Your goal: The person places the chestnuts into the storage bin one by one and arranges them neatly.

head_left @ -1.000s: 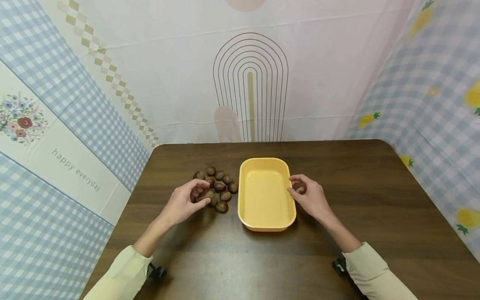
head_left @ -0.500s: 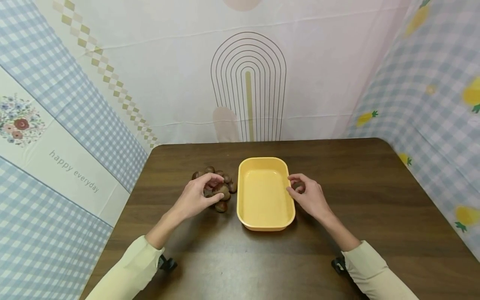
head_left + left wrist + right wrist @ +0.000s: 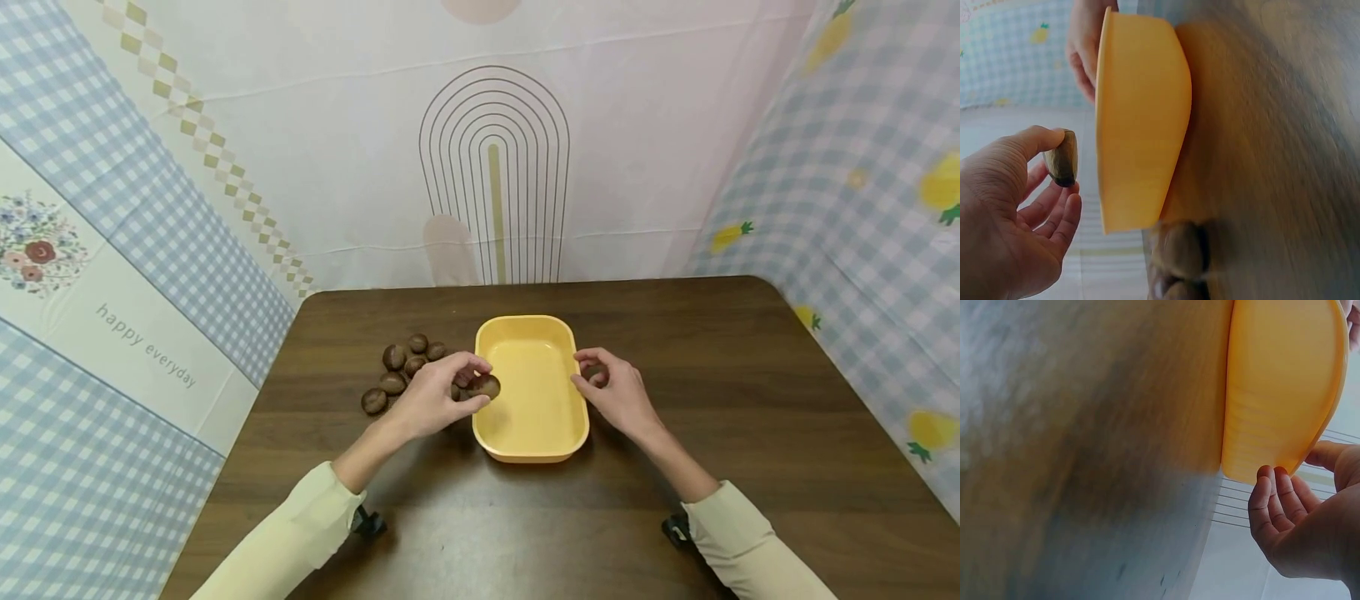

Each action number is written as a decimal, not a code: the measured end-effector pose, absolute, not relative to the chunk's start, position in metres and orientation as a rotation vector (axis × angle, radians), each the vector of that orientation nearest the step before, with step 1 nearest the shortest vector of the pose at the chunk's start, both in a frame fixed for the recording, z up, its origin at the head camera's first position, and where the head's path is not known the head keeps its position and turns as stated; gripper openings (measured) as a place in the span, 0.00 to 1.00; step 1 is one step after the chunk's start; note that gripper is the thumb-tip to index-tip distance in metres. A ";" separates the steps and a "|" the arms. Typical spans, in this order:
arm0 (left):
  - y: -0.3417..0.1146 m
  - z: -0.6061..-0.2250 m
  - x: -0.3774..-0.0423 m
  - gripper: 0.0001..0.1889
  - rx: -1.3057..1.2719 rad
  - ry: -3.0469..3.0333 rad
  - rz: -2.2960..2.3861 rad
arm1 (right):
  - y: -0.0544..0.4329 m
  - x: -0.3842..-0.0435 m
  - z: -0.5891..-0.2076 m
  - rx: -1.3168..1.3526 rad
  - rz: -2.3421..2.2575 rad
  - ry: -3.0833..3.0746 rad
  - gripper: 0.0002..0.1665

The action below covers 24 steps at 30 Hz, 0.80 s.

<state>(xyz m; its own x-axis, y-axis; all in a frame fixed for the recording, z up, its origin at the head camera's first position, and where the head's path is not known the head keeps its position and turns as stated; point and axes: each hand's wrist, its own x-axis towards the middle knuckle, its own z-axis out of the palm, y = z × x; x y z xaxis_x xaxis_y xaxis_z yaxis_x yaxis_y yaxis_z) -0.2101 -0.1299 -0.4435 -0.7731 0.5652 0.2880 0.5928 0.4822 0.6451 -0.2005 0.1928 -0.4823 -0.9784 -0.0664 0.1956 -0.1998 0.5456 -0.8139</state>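
Between the thumb and fingers of my left hand (image 3: 433,398) is a chestnut (image 3: 1063,159), brown with a paler tan side. In the head view this hand reaches over the left rim of a yellow rectangular tray (image 3: 534,400), the chestnut overlapping the inside edge. The left wrist view has the chestnut level with the rim, beside the tray wall. My right hand (image 3: 624,398) holds the tray's right edge, thumb and fingertips at the rim and outer wall. Several more chestnuts (image 3: 393,357) lie loose left of the tray, some hidden behind my left hand.
The dark wooden table (image 3: 465,525) carries the tray near its middle. A pale printed cloth (image 3: 645,167) hangs behind the far edge, with checked cloths on both sides. A black wrist mount (image 3: 367,523) sits under the left cuff.
My left hand has moved right from the chestnut pile, carrying a chestnut to the tray's left rim. The right hand keeps its place at the right edge.
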 end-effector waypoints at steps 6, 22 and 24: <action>-0.108 -0.449 -0.211 0.21 -1.134 -2.679 -1.146 | 0.193 -0.201 -0.484 0.232 1.400 -2.622 0.18; -0.062 -0.459 -0.209 0.19 -1.311 -2.721 -1.008 | 0.192 -0.200 -0.484 0.238 1.394 -2.628 0.19; -0.057 -0.460 -0.209 0.19 -1.330 -2.720 -0.990 | 0.192 -0.200 -0.484 0.236 1.391 -2.630 0.19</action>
